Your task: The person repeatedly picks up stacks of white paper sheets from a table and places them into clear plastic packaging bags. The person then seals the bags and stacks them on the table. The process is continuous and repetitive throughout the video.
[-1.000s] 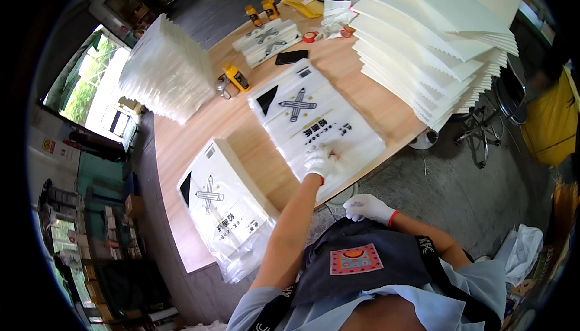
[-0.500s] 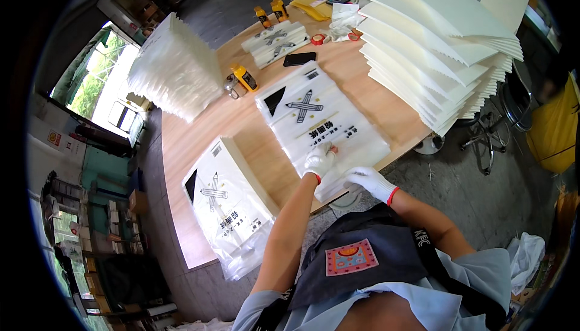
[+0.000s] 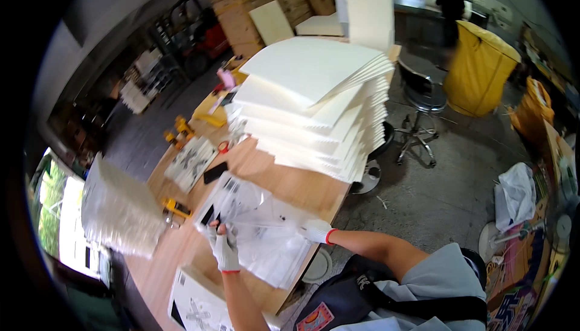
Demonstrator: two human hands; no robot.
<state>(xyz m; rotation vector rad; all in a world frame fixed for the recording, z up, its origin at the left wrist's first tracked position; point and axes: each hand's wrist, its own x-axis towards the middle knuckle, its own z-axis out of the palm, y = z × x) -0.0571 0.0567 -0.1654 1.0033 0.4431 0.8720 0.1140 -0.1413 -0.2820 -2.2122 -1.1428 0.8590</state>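
Note:
A stack of clear printed plastic bags [image 3: 272, 252] lies on the table before me, its upper film creased and shiny. My left hand [image 3: 225, 249], in a white glove with bare fingertips, is at the stack's left side, fingers curled together on the film beside a black printed corner. My right hand [image 3: 317, 232], gloved with a red cuff, grips the film at the opposite edge, though blur softens its fingers. Folds in the plastic run between both hands. Nearer and to the left lies a filled bag of white paper [image 3: 196, 304] with a pencil print, partly behind my left forearm.
A tall fanned stack of white sheets [image 3: 314, 101] covers the table's far right. Beyond my left hand are a black phone [image 3: 215, 173], a yellow bottle [image 3: 177, 207], rolled printed bags [image 3: 190, 163] and a wrapped pile [image 3: 118, 210]. A wheeled chair [image 3: 420, 101] stands right.
The view has swung right. My left hand has moved from the near part of the bag stack to its left side; my right hand now touches the right edge. The top film has become creased.

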